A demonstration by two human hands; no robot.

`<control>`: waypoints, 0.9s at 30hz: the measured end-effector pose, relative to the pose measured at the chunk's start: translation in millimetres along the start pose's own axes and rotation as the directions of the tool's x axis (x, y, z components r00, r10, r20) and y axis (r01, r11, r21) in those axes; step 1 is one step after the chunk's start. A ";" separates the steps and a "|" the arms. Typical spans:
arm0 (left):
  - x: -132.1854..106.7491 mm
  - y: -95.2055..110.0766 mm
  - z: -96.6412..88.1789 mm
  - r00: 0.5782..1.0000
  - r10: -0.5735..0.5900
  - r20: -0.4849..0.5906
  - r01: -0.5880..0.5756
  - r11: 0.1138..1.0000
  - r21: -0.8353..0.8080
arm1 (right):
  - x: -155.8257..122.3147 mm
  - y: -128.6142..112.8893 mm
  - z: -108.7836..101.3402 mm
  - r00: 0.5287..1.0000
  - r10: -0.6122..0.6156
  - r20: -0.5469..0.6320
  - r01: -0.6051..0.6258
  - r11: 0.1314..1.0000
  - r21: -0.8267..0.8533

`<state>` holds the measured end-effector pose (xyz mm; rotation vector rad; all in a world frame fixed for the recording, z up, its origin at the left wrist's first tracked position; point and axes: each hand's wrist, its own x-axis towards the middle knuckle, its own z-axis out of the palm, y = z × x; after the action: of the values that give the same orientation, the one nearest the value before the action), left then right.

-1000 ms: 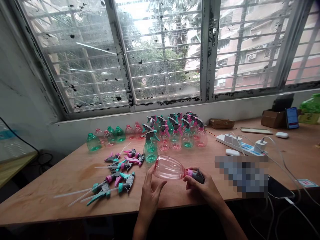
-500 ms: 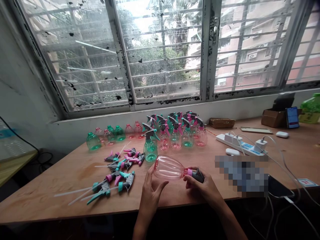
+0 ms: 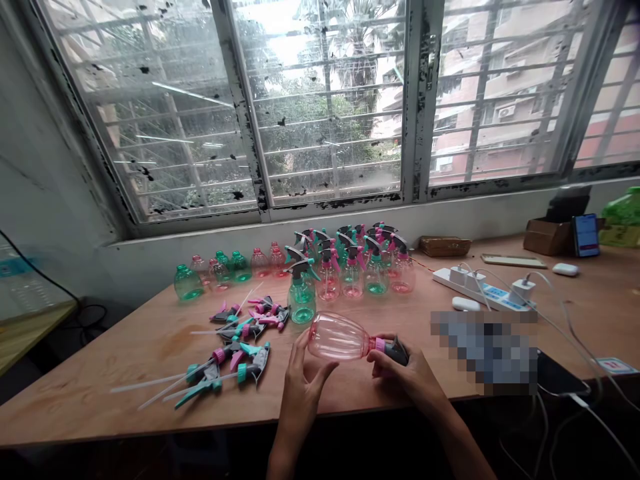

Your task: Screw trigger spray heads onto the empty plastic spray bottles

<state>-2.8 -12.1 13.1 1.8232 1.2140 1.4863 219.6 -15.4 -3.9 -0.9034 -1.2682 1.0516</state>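
Pink bottle [image 3: 337,337], sideways, grey spray head [image 3: 395,351] at its neck [image 3: 371,344]

Loose spray heads [image 3: 229,350] lay on the table [image 3: 75,407], before headless bottles [image 3: 219,277]. Right of those bottles stood assembled bottles [image 3: 353,283], with a power strip [image 3: 485,293] farther right.

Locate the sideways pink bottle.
In the head view, the pink bottle is low, slightly right of centre, between the left hand at its base and the right hand at its spray head.
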 end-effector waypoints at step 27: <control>-0.7 -2.3 1.2 0.997 -0.070 -0.009 0.071 0.997 0.020 | 0.1 2.3 1.0 0.999 0.024 0.031 -0.024 1.000 -0.010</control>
<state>-2.4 -11.4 10.5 1.7701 1.2886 1.4492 218.4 -14.7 -6.0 -0.9145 -1.2926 1.0830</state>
